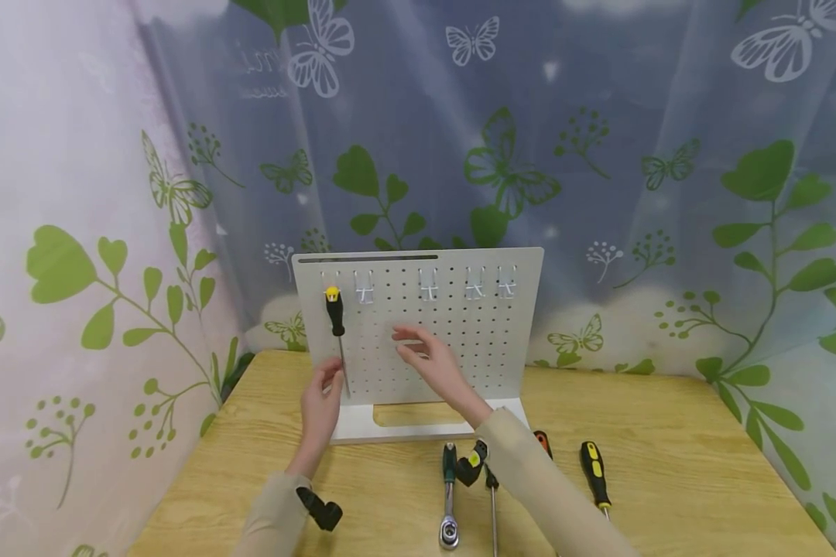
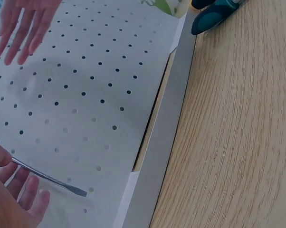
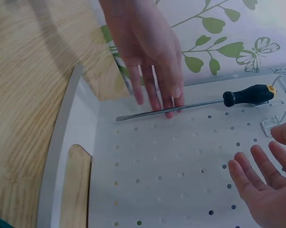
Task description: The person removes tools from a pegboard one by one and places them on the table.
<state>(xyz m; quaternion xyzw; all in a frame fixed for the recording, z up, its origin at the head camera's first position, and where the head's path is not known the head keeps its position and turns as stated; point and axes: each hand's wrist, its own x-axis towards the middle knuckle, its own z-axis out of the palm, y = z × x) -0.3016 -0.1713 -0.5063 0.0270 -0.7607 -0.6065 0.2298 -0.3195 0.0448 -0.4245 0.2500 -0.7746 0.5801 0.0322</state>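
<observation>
A screwdriver (image 1: 335,311) with a black handle and yellow end hangs upright at the left of the white pegboard (image 1: 404,348), its flat blade (image 2: 76,190) pointing down. My left hand (image 1: 322,402) is beside the lower shaft, its fairly straight fingertips touching it, the thumb apart from it in the right wrist view. In front of the board's middle, my right hand (image 1: 428,360) is held with fingers spread and holds nothing. Clear plastic hooks (image 1: 428,286) line the upper board.
On the wooden table (image 1: 669,449) lie a ratchet wrench (image 1: 449,495) with a green handle, a thin-shafted screwdriver (image 1: 493,503), a tool with an orange-and-black handle (image 1: 543,442) partly behind my right sleeve, and a yellow-and-black screwdriver (image 1: 594,472). A patterned curtain (image 1: 599,201) hangs behind.
</observation>
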